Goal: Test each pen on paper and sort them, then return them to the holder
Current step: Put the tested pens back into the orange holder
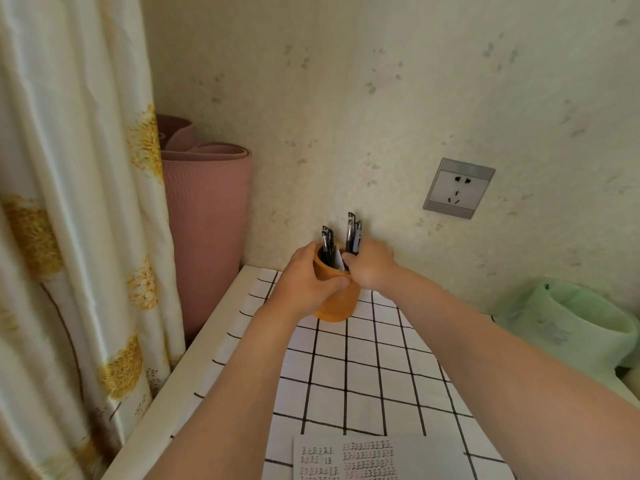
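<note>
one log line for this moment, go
left hand: grips holder | right hand: holds pens at holder rim | other pens: in holder | paper: written on, near table edge

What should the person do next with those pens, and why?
Probably push the pens down into the holder and let go: the right hand grips them at its rim, the left hand steadies it, and the paper already bears marks.
</note>
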Motion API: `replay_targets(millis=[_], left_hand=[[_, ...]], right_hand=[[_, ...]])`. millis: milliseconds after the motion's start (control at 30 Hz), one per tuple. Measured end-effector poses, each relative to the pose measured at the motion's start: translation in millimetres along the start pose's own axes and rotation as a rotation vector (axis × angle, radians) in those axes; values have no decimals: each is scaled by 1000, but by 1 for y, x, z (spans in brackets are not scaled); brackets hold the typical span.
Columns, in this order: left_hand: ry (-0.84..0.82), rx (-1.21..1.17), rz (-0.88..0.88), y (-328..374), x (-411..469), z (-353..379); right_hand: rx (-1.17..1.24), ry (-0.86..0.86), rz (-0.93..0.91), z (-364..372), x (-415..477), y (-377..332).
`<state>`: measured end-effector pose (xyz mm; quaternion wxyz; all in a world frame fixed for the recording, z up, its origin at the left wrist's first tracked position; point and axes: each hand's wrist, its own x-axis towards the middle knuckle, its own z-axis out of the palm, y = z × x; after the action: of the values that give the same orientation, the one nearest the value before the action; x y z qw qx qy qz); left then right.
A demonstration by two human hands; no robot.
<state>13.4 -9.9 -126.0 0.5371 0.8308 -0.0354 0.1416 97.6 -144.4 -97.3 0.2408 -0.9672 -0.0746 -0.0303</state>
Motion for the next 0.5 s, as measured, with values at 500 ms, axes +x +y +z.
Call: replay_targets(millis=[500], left_hand=[[-28, 71, -25, 1, 5, -2]], right_hand=[[28, -26, -112, -6, -1, 4]])
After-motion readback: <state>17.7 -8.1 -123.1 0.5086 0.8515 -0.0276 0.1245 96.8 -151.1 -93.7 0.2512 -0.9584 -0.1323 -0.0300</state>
